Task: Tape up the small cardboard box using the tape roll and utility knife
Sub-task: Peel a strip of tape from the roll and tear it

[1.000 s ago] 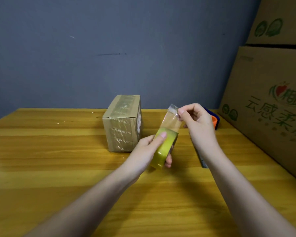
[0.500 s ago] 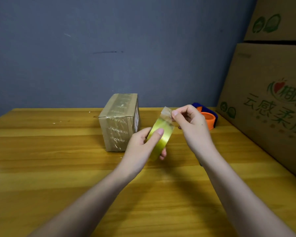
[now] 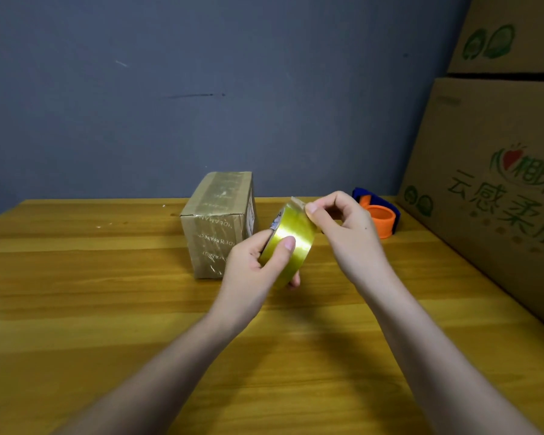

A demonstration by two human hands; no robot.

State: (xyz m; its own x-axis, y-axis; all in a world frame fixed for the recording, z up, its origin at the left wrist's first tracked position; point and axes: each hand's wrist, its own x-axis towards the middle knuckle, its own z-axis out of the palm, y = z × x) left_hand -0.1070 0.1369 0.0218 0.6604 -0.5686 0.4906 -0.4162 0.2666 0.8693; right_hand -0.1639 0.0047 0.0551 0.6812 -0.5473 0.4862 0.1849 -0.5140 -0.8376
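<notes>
A small cardboard box (image 3: pixel 220 224), wrapped in clear tape, stands on the wooden table (image 3: pixel 107 293) near its far edge. Just right of the box, my left hand (image 3: pixel 252 265) grips a yellowish roll of clear tape (image 3: pixel 291 243) held above the table. My right hand (image 3: pixel 343 227) pinches the loose end of the tape at the top of the roll. Only a short tab of tape is lifted off the roll. No utility knife can be made out.
An orange and blue tape dispenser (image 3: pixel 379 216) lies behind my right hand. Large printed cartons (image 3: pixel 490 189) are stacked along the table's right side. A grey wall (image 3: pixel 201 89) rises behind the table.
The pulled-out strip of tape has shortened back to the roll. My right hand came down to the roll's top, and the roll turned and rose slightly in my left hand.
</notes>
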